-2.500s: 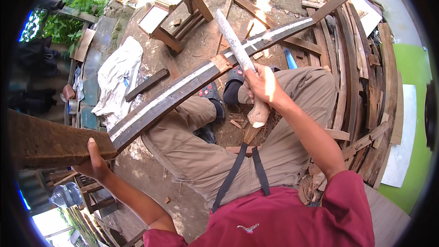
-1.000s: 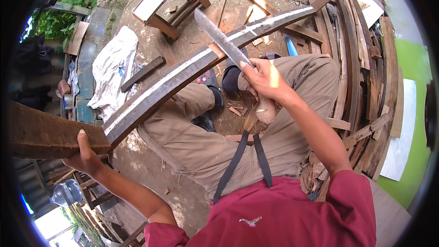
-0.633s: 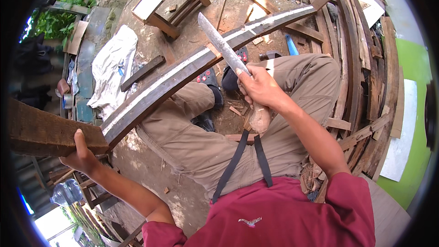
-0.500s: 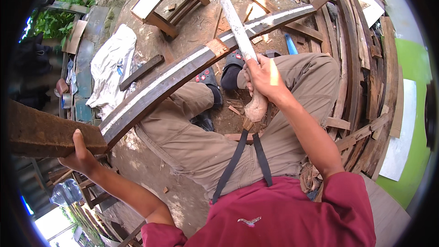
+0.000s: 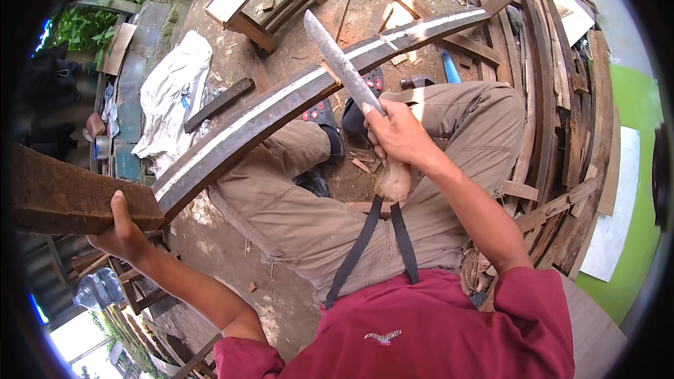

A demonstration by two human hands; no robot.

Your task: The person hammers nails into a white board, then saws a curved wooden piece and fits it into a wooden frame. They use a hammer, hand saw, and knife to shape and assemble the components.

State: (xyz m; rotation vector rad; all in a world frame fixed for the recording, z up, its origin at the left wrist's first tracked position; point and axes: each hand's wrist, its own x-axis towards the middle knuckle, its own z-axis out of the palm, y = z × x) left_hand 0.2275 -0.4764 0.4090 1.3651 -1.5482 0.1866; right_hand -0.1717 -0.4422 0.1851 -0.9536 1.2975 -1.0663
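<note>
My right hand (image 5: 401, 135) is closed around the wooden handle of a machete (image 5: 345, 67). Its pale, worn blade points up and to the left, passing over a long dark wooden beam (image 5: 270, 107) with a white stripe along it. I cannot tell whether the blade touches the wood. A lighter cut patch on the beam shows partly beside the blade. At the left, my left hand (image 5: 121, 233) grips the lower edge of a thick brown wooden crosspiece (image 5: 84, 200) that meets the beam's end, thumb on its face. The beam slants across above my legs.
Long timber pieces (image 5: 547, 98) are piled at the right. A blue-bladed tool (image 5: 450, 67) and a hammer (image 5: 418, 82) lie beyond my right leg. White cloth (image 5: 175, 91) and a short dark stick (image 5: 219, 105) are at the left, with a small wooden bench (image 5: 263, 0) farther off.
My right hand has turned the machete, so its tip has swung left and lower and the blade now covers part of the light patch. My left hand keeps its grip.
</note>
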